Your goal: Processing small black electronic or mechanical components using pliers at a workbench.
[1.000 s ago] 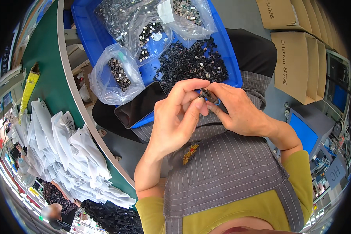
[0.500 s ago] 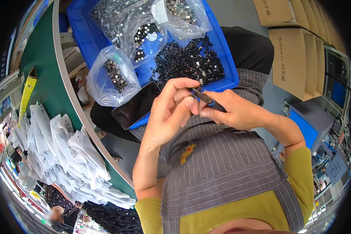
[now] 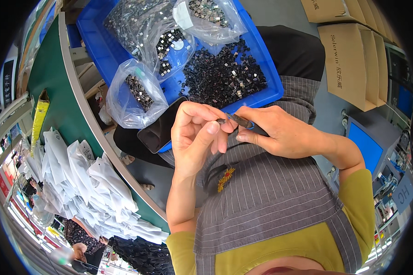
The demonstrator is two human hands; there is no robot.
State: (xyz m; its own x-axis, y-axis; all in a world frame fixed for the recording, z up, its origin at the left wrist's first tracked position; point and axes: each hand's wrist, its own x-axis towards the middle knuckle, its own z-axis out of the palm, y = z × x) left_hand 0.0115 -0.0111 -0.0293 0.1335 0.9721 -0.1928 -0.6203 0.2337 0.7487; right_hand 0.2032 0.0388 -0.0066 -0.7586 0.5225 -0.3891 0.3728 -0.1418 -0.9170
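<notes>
Crowding the hands (image 3: 280,130) are phone (image 3: 158,136) and bin (image 3: 274,89).

Bright, fairly even light fills the view, with glowing strip lights (image 3: 25,229) along the lower-left rim. Highlights glint off a clear bag (image 3: 155,114) and small metal pieces (image 3: 140,93); shadows stay soft. The fingers (image 3: 205,137) look reasonably sharp. Fisheye distortion bows the bench (image 3: 62,110) edge, and black vignetting darkens the corners.
</notes>
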